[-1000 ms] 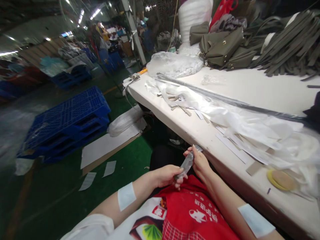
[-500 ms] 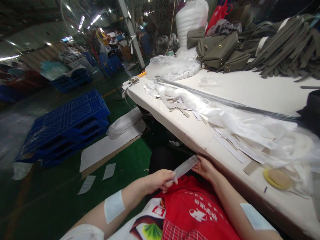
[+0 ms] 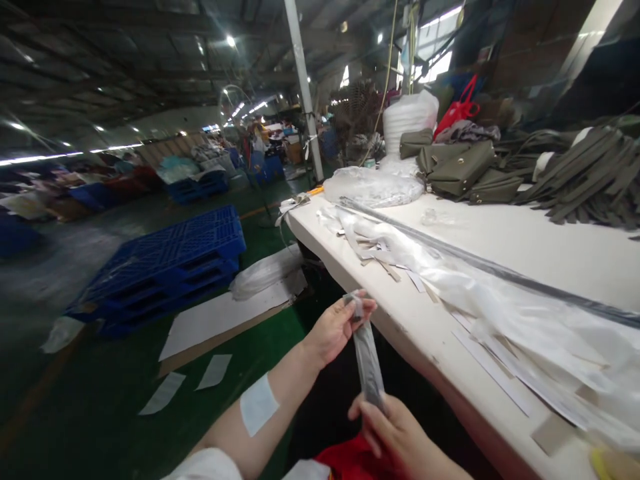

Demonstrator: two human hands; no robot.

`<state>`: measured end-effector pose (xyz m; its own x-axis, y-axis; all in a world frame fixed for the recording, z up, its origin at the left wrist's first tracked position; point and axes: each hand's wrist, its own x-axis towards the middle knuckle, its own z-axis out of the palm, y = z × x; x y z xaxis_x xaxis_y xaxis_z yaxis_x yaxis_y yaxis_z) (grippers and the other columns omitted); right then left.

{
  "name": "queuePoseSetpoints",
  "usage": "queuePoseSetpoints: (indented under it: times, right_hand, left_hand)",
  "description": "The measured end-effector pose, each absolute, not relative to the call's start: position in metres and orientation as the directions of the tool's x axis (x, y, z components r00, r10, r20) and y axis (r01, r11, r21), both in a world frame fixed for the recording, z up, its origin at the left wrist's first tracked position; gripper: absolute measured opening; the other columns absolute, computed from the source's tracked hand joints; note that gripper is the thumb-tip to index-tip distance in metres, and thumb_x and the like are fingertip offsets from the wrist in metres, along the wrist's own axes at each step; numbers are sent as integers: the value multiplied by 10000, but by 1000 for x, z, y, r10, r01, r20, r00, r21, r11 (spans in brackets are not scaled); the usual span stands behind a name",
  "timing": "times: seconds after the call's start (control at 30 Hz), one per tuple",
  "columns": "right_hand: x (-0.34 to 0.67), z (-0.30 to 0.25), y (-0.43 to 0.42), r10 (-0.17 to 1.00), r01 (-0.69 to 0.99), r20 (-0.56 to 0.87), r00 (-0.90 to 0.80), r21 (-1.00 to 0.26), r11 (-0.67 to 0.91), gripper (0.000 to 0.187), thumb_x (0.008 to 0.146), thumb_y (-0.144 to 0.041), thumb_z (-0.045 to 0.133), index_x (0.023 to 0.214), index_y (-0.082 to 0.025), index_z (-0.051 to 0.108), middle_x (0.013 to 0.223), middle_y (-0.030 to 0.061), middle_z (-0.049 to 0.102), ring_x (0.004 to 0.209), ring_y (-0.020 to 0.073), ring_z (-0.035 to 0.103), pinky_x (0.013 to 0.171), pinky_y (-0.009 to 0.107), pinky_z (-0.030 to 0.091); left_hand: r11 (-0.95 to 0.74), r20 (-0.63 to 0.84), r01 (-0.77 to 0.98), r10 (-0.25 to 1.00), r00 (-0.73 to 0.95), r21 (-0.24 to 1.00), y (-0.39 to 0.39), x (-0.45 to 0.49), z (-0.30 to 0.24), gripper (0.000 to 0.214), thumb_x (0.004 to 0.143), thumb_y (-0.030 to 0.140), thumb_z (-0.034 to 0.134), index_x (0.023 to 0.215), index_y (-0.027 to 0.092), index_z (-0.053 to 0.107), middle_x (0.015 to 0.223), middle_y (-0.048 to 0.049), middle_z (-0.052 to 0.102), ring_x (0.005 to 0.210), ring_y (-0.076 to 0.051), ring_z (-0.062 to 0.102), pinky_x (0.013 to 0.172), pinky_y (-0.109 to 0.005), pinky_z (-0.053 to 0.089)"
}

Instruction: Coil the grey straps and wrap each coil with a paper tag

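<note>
A narrow strip of translucent, greyish plastic film [image 3: 367, 360] runs between my two hands, beside the table's near edge. My left hand [image 3: 337, 328] grips its far end, where the film bunches over the fingers. Closer to my body, my right hand [image 3: 393, 427] is closed on the near end, with thumb and fingers pinching it. What lies inside the film, if anything, I cannot make out. On the white table [image 3: 400, 319] to the right lies a long heap of white film strips [image 3: 450, 287] with pieces of card among them.
Olive-green bags [image 3: 460, 168] and a pile of dark straps [image 3: 595, 175] lie at the back of the table. A long dark strip [image 3: 500, 267] crosses it. Blue pallets [image 3: 175, 257] and a flat white board [image 3: 215, 327] are on the green floor at left.
My left hand has moved up and away from my body, and my right hand has come nearer and lower. The film strip now slopes towards me. My view has tilted upward.
</note>
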<state>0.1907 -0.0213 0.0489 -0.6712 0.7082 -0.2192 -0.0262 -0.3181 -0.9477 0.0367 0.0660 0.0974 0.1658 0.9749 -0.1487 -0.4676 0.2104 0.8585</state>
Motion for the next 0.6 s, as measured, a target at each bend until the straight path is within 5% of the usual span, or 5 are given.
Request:
queuePoseSetpoints:
  times: [0.13,0.3,0.4,0.47,0.6]
  right_hand:
    - [215,76,-7,833,-138,-173,-525,-949,-284,465,868,-590,513,815,-143,633,441,-63,414,398,63,302,462,219,278]
    - [255,77,31,885,-90,-216,-413,-957,-276,458,849,-559,533,630,-164,611,379,-52,388,344,68,261,393,231,228]
    - [272,75,44,963,234,-139,-231,-969,-83,317,770,-489,638,704,-179,645,556,7,578,487,138,494,484,267,399]
    - [278,80,45,978,430,41,-205,-894,127,275,733,-331,659,976,-203,672,929,65,686,856,230,616,789,359,491]
    - [264,80,32,873,432,98,-477,-839,330,578,714,-126,531,1280,-246,532,1318,73,547,1203,248,491,1059,412,345]
  left_hand:
    - [-77,20,151,938,345,986,52,49,88,370,945,421,460,1054,137,671,1038,-116,679,1047,-219,593,984,-329,392]
    - [-330,17,385,778,628,862,24,59,100,487,988,435,263,941,150,655,814,-73,616,781,-173,555,770,-265,412]
    - [-210,-118,480,816,566,852,21,58,99,505,973,487,302,873,151,665,668,-28,551,619,-135,496,626,-242,364]
    - [-18,-237,422,805,543,906,19,56,92,538,948,546,333,811,138,655,573,-1,488,520,-113,437,557,-235,338]
    - [396,-325,17,727,605,918,16,56,87,543,882,607,456,804,101,635,458,57,356,413,-87,356,555,-257,386]
